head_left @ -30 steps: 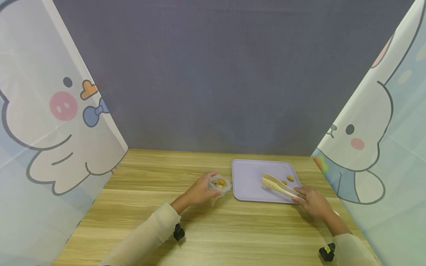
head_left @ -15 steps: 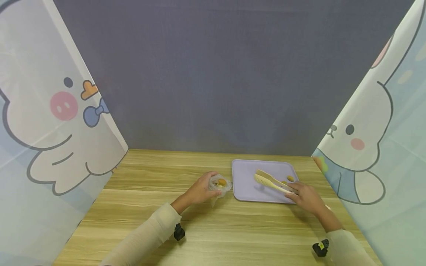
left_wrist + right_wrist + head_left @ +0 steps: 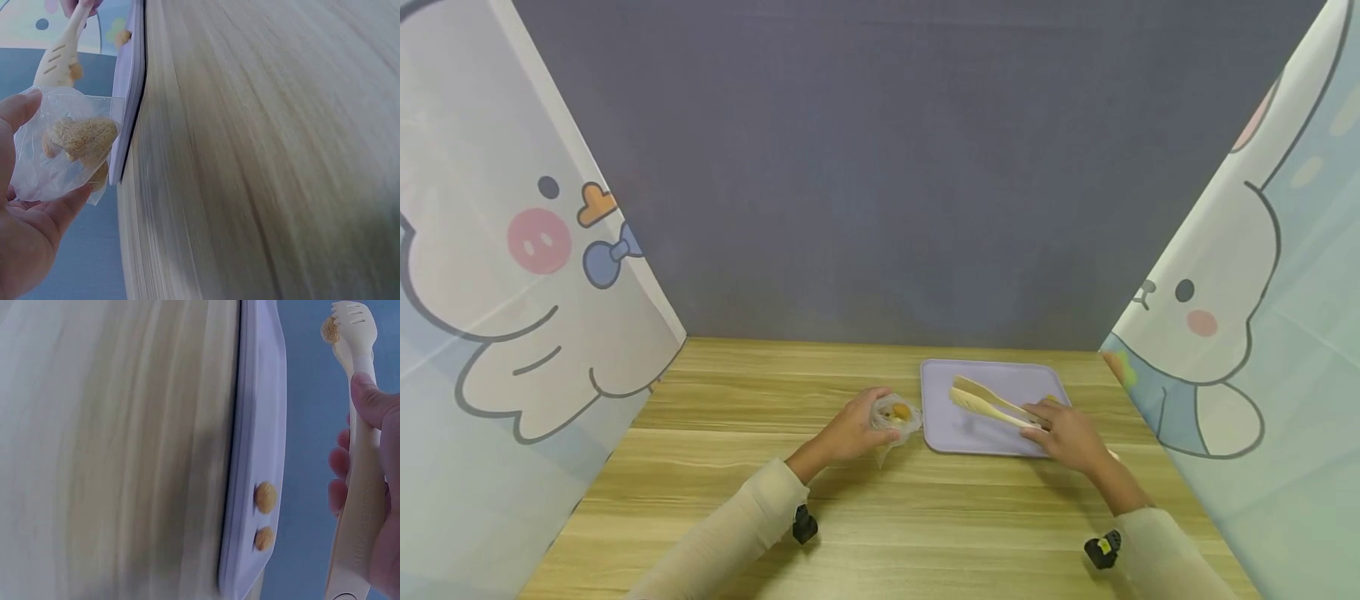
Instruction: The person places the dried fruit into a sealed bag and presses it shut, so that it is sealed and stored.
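My left hand (image 3: 850,429) holds a clear plastic bag (image 3: 37,169) with its mouth spread. Inside are several tan, wrinkled, walnut-like pieces (image 3: 84,139). In my right hand (image 3: 1071,437) is a pair of cream-coloured tongs (image 3: 983,405) with slotted tips, gripped by thumb and fingers. Between those tips shows one tan piece (image 3: 329,330). The tongs slant over the lilac tray (image 3: 940,433), their tips pointing left toward the bag. Two round tan pieces (image 3: 265,497) lie at the tray's right end; in the head view my right hand partly hides them.
The tray lies on a wood-grain table (image 3: 737,383), just right of the bag. A dark grey panel (image 3: 880,183) rises behind the table. Cartoon-printed sheets (image 3: 1210,250) flank both sides. A small black device (image 3: 1102,550) sits at the right sleeve.
My right hand has carried the tongs leftward and slightly away from me over the tray, bringing the tips nearer the bag. My left hand and the bag have stayed in place.
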`<state>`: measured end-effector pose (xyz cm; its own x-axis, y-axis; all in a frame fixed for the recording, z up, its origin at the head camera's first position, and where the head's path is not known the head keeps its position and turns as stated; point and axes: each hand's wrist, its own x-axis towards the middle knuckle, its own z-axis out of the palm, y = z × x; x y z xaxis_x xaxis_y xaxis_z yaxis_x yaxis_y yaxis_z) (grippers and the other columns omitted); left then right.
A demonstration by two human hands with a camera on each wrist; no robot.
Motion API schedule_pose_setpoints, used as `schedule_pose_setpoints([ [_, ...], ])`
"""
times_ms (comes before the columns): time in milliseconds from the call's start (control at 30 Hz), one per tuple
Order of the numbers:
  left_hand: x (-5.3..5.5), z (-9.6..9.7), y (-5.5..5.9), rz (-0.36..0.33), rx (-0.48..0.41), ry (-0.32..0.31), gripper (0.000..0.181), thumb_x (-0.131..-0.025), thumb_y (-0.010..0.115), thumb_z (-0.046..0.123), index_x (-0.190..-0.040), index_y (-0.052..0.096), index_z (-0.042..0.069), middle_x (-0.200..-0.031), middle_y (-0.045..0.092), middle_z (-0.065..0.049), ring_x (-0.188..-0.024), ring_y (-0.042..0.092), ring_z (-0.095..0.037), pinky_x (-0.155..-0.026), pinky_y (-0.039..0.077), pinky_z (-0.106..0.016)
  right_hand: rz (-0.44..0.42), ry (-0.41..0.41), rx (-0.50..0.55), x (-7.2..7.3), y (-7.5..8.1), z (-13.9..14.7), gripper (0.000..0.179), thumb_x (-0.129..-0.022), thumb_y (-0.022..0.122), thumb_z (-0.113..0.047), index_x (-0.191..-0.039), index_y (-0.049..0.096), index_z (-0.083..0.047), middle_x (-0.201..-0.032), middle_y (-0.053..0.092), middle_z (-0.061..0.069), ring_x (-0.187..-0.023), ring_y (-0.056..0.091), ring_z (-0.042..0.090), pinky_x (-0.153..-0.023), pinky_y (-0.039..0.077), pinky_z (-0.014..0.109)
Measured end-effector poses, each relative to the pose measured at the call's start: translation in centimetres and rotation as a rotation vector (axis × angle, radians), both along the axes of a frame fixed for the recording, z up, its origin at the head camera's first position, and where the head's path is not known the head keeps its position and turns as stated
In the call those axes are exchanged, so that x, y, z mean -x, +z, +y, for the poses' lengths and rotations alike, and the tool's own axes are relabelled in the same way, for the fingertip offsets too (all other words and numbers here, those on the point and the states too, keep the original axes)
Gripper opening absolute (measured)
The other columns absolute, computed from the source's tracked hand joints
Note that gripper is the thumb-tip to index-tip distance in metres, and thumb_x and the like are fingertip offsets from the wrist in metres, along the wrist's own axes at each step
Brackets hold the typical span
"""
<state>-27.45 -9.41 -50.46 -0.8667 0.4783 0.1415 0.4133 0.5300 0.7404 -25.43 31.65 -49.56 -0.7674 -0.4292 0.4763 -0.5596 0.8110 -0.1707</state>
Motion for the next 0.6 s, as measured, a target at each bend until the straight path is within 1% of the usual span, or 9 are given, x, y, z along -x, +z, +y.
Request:
schedule_pose_setpoints([
  [33, 0.0, 0.0, 0.0, 0.001, 0.001, 0.000, 0.079, -0.091, 0.075, 0.042, -0.154, 0.039, 0.010, -0.156, 0.045, -0.012, -0.139, 0.048, -0.031, -0.110, 0.044, -0.053, -0.003, 0.004, 0.002, 0.1, 0.1, -0.2, 0.041, -0.080, 0.084, -0.023, -0.114, 0.076, -0.002, -0.082, 0.066, -0.003, -0.065, 0.044, 0.001, -0.055, 0.037, 0.024],
  [100, 0.0, 0.0, 0.0, 0.001, 0.001, -0.001, 0.080, -0.091, 0.076, 0.042, -0.154, 0.039, 0.010, -0.156, 0.045, -0.012, -0.140, 0.048, -0.031, -0.110, 0.043, -0.053, 0.005, 0.012, 0.005, 0.2, 0.1, -0.7, 0.040, -0.080, 0.084, -0.023, -0.113, 0.076, -0.003, -0.085, 0.068, -0.004, -0.067, 0.041, -0.002, -0.056, 0.035, 0.022],
  [267, 0.1, 0.1, -0.1, 0.004, 0.003, -0.001, 0.081, -0.091, 0.076, 0.043, -0.154, 0.039, 0.007, -0.156, 0.045, -0.013, -0.141, 0.046, -0.033, -0.111, 0.042, -0.055, 0.027, 0.063, 0.014, 0.7, 0.2, -1.9, 0.038, -0.080, 0.084, -0.021, -0.112, 0.077, -0.004, -0.084, 0.069, -0.005, -0.067, 0.042, -0.003, -0.058, 0.038, 0.024],
  [367, 0.1, 0.1, -0.1, 0.006, 0.006, -0.001, 0.081, -0.091, 0.075, 0.043, -0.154, 0.039, 0.006, -0.156, 0.044, -0.014, -0.141, 0.046, -0.034, -0.112, 0.042, -0.055, 0.016, 0.107, 0.036, 0.9, 0.3, -2.7, 0.036, -0.081, 0.083, -0.019, -0.112, 0.076, -0.003, -0.085, 0.069, -0.004, -0.066, 0.043, -0.004, -0.058, 0.039, 0.023],
  [500, 0.1, 0.1, -0.1, 0.007, 0.009, 0.000, 0.082, -0.091, 0.076, 0.043, -0.154, 0.039, 0.006, -0.157, 0.044, -0.014, -0.143, 0.045, -0.034, -0.113, 0.041, -0.056, -0.030, 0.115, 0.056, 1.0, 0.7, -3.8, 0.038, -0.083, 0.082, -0.019, -0.116, 0.075, -0.002, -0.090, 0.071, 0.000, -0.067, 0.047, -0.003, -0.057, 0.041, 0.021],
  [600, 0.1, 0.2, -0.2, 0.008, 0.008, 0.002, 0.081, -0.091, 0.076, 0.043, -0.154, 0.040, 0.007, -0.157, 0.044, -0.013, -0.144, 0.044, -0.034, -0.114, 0.040, -0.056, -0.044, 0.117, 0.063, 1.0, 1.0, -4.5, 0.039, -0.084, 0.081, -0.021, -0.118, 0.074, -0.002, -0.092, 0.073, 0.003, -0.067, 0.049, -0.002, -0.057, 0.042, 0.022],
])
